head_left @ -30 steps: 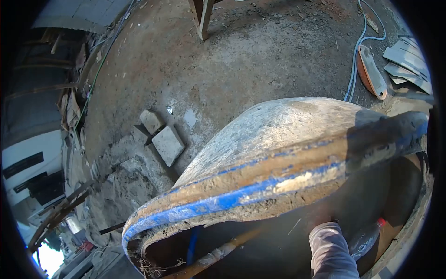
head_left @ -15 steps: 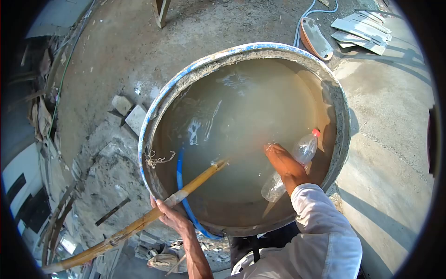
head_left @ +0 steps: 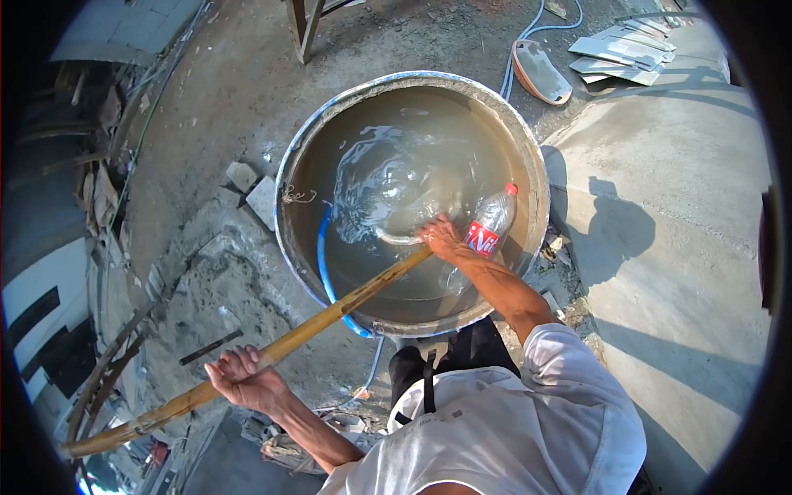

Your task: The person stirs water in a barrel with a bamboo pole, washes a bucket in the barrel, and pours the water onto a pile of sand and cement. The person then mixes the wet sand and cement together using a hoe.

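Observation:
My right hand (head_left: pixel 444 237) is closed around the upper end of a long wooden pole (head_left: pixel 363 293), just above murky water (head_left: pixel 396 272) in a round drum (head_left: pixel 540 177). Beside its fingers a pale curved edge (head_left: pixel 398 238) breaks the surface; what lies below it is hidden. My left hand (head_left: pixel 247 381), palm up, curls loosely about the pole outside the drum, slightly blurred. A clear plastic bottle (head_left: pixel 495 210) with a red cap and red label floats right of my right hand, partly behind that forearm. A blue hose (head_left: pixel 323 256) hangs over the drum's near rim into the water.
Pale blocks (head_left: pixel 262 200) and a grey rubble heap (head_left: pixel 219 280) lie left of the drum. A dark bar (head_left: pixel 211 347) rests near my left hand. Beyond the drum are an orange-rimmed tub (head_left: pixel 540 73) and stacked flat panels (head_left: pixel 624 55). Concrete paving (head_left: pixel 660 165) extends on the right.
My right hand has come up out of the water and now grips the pole end. My left hand has left the drum rim and slid down the pole. The bottle's label has turned into view.

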A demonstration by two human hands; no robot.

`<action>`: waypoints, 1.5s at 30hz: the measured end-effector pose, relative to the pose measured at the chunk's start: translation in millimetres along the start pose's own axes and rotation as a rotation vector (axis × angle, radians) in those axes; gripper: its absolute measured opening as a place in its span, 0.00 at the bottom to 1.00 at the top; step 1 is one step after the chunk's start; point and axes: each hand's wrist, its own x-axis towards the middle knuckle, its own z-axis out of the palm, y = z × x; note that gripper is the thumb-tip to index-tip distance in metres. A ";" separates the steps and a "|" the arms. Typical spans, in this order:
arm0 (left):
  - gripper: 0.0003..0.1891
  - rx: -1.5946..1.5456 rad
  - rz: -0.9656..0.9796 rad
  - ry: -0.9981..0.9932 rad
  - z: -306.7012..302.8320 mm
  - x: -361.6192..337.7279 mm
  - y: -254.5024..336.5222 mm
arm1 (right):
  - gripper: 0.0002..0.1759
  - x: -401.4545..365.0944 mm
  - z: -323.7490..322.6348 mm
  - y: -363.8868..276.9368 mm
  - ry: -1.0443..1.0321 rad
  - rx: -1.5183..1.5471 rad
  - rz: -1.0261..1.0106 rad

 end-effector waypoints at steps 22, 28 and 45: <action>0.20 -0.062 0.092 -0.869 154.3 -53.7 207.6 | 0.35 -7.7 -81.7 -3.1 -0.102 0.955 0.380; 0.18 -0.103 0.218 -0.704 152.8 -82.9 291.6 | 0.26 -17.8 -131.2 3.1 0.005 1.484 0.629; 0.06 0.061 0.531 -0.479 -50.9 -165.6 501.8 | 0.32 -36.3 -224.4 28.1 0.512 2.538 0.510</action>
